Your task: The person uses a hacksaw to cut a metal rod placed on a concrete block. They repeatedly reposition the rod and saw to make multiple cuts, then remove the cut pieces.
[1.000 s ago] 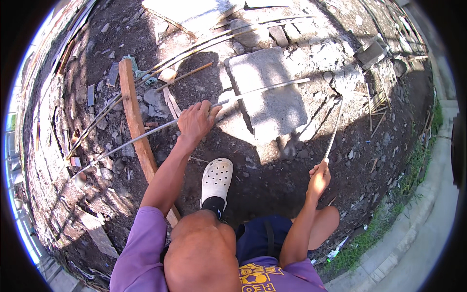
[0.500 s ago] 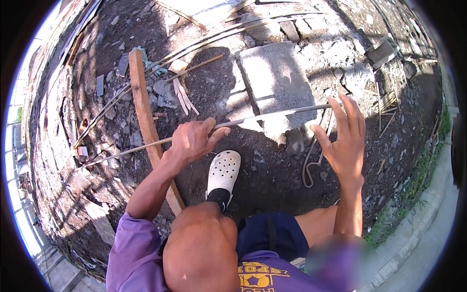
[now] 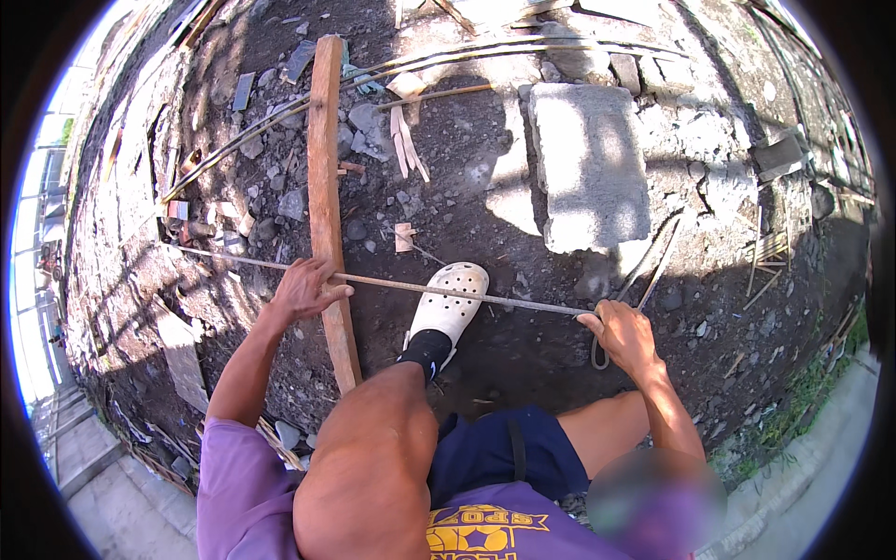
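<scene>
A long, thin steel rod runs across the view in front of me, sloping slightly down to the right. My left hand is wrapped round it toward its left part, thumb stretched to the right, beside a wooden beam. At the rod's right end my right hand is closed, its thumb along the rod. Between the hands the rod crosses above my white clog. A bent steel bar lies on the ground by my right hand, its looped end partly behind that hand.
A rough concrete slab lies ahead, right of centre. Long thin poles cross the far ground beneath the beam. Stones, wood scraps and a grey block are scattered about. A concrete edge with grass curves along the right.
My right hand, open by the rod's end before, has closed on it. My left hand has shifted left along the rod. The rod's right end has come lower and nearer to me.
</scene>
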Action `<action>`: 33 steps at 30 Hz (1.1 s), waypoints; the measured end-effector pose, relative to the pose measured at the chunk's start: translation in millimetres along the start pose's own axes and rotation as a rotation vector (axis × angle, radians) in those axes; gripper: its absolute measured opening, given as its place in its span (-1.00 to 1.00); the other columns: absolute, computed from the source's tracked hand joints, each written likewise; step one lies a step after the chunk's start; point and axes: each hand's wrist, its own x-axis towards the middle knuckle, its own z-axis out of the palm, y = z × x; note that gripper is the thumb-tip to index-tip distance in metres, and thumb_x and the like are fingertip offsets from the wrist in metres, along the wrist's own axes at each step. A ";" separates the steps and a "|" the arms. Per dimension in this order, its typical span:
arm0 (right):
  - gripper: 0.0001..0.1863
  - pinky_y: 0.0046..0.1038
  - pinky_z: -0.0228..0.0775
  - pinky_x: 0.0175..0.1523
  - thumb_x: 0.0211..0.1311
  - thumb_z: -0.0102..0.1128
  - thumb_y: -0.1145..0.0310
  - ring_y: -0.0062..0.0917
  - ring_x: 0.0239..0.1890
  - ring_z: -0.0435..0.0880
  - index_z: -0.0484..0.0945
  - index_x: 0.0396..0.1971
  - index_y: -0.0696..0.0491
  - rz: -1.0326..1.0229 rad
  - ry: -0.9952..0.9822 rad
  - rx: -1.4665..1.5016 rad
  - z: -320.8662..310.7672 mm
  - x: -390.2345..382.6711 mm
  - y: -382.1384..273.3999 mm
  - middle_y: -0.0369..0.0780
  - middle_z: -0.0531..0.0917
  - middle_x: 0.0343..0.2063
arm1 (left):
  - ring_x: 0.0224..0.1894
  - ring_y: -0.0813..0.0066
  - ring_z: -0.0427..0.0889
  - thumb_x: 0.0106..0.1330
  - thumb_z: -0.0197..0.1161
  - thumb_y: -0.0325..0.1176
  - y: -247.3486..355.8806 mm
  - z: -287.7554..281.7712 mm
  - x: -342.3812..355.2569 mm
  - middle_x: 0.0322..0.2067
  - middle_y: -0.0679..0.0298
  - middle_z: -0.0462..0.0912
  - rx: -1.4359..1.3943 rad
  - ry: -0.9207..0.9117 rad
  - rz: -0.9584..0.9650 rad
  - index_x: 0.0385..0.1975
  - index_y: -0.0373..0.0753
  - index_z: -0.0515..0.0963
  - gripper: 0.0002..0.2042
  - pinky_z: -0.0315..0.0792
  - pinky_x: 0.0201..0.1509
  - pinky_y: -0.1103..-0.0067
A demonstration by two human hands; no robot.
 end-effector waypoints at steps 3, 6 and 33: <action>-0.44 -0.02 0.53 -0.31 0.50 0.11 -0.14 -0.02 -0.41 0.70 0.48 -0.43 0.12 0.021 -0.068 -0.011 29.9 1.5 0.6 -0.03 0.65 -0.52 | -0.37 -0.07 0.71 0.43 0.12 0.33 -24.2 11.1 -18.1 -0.54 0.03 0.63 0.068 -0.366 -0.211 -0.43 -0.21 0.55 -0.39 0.53 -0.28 0.12; -0.43 -0.02 0.55 -0.34 0.51 0.07 -0.15 -0.02 -0.42 0.71 0.48 -0.44 0.11 -0.014 -0.042 0.027 48.4 16.6 3.9 -0.03 0.66 -0.53 | -0.39 -0.07 0.70 0.41 0.14 0.33 -36.3 -0.1 -20.5 -0.57 0.04 0.62 0.156 -0.284 -0.218 -0.49 -0.20 0.52 -0.39 0.51 -0.29 0.11; -0.44 0.01 0.52 -0.31 0.53 0.04 -0.15 -0.02 -0.41 0.72 0.53 -0.40 0.11 0.098 0.003 0.275 139.6 40.2 -18.1 -0.05 0.66 -0.54 | -0.27 -0.13 0.66 0.45 0.09 0.31 -74.6 -49.9 60.0 -0.45 -0.02 0.65 0.317 -0.349 -0.137 -0.43 -0.27 0.55 -0.37 0.47 -0.06 0.07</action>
